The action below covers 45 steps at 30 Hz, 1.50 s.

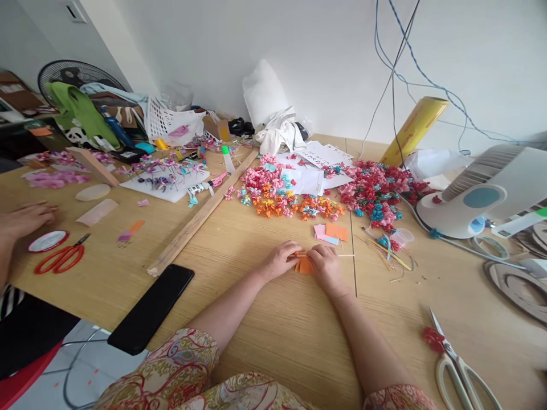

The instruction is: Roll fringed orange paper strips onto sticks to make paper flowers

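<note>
My left hand (pixel 281 261) and my right hand (pixel 327 267) are close together over the middle of the table, fingers closed. Between them runs a thin stick (pixel 347 255), its pale end poking out to the right of my right hand. A piece of orange paper (pixel 304 265) lies at the stick, partly under my fingers; whether it is wrapped round the stick I cannot tell. Just beyond my hands lie small paper pieces: an orange one (pixel 337 232) on top of pink and light blue ones. Heaps of small folded paper flowers (pixel 273 199) lie farther back.
A wooden bar (pixel 200 219) crosses the table on the left, near a black phone (pixel 151 310). Large scissors (pixel 459 364) lie at front right, a white fan-like appliance (pixel 482 188) behind. Another person's hand (pixel 29 219) rests at far left near red scissors (pixel 60 259).
</note>
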### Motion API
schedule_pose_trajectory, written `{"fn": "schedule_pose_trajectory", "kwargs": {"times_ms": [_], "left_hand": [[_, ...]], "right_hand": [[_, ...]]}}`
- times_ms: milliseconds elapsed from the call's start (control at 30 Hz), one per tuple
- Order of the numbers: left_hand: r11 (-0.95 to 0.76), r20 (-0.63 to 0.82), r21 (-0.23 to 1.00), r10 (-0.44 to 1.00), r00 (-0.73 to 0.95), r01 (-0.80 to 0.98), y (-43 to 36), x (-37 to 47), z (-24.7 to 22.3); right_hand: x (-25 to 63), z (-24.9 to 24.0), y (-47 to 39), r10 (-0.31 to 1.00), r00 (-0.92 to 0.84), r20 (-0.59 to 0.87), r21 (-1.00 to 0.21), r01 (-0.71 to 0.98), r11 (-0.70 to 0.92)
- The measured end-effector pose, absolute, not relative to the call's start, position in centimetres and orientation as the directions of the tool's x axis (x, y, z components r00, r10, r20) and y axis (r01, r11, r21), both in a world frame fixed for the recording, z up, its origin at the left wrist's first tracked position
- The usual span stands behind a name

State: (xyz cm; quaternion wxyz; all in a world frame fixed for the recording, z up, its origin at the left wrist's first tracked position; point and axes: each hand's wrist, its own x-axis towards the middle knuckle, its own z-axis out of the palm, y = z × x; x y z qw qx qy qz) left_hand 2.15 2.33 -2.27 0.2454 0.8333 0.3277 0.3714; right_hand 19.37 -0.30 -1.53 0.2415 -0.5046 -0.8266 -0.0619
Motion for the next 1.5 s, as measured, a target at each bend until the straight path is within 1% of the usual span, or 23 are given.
{"fn": "schedule_pose_trajectory", "kwargs": {"times_ms": [200, 333, 467, 533, 633, 800, 1000, 1200, 1333, 1500], "left_hand": [[-0.624, 0.432, 0.683, 0.764, 0.479, 0.380, 2.6, 2.0, -2.3], [-0.576, 0.430, 0.710, 0.810, 0.398, 0.404, 2.9, 1.8, -2.3], [-0.502, 0.392, 0.748, 0.862, 0.322, 0.434, 3.2, 1.7, -2.7], [-0.482, 0.372, 0.766, 0.872, 0.317, 0.425, 3.3, 1.7, -3.0], [-0.484, 0.364, 0.772, 0.868, 0.339, 0.411, 3.5, 1.7, -3.3], [-0.553, 0.406, 0.713, 0.827, 0.389, 0.432, 3.7, 1.4, -3.6], [-0.650, 0.466, 0.583, 0.759, 0.455, 0.488, 4.1, 0.9, -3.6], [-0.685, 0.440, 0.450, 0.728, 0.525, 0.573, 4.0, -0.1, -2.8], [-0.695, 0.402, 0.416, 0.719, 0.567, 0.586, 3.9, -0.4, -2.7], [-0.698, 0.400, 0.403, 0.716, 0.573, 0.592, 4.1, -0.3, -3.1]], "right_hand": [[20.4, -1.1, 0.0, 0.829, -0.339, 0.445, -0.153, 0.883, 0.443], [22.5, -0.9, 0.6, 0.861, -0.258, 0.439, -0.188, 0.910, 0.369], [24.0, -1.3, 1.0, 0.880, -0.158, 0.448, -0.223, 0.933, 0.282], [24.3, -1.5, 1.1, 0.885, -0.128, 0.448, -0.236, 0.938, 0.256], [24.3, -1.7, 1.2, 0.896, -0.128, 0.425, -0.246, 0.936, 0.251], [24.1, -2.0, 1.3, 0.913, -0.118, 0.391, -0.273, 0.932, 0.237], [24.1, -2.2, 1.4, 0.912, -0.134, 0.388, -0.292, 0.920, 0.260], [24.0, -2.1, 1.3, 0.917, -0.142, 0.373, -0.305, 0.915, 0.266], [23.9, -2.0, 1.2, 0.923, -0.148, 0.356, -0.301, 0.917, 0.263], [23.5, -2.1, 1.3, 0.927, -0.148, 0.344, -0.313, 0.913, 0.262]]}}
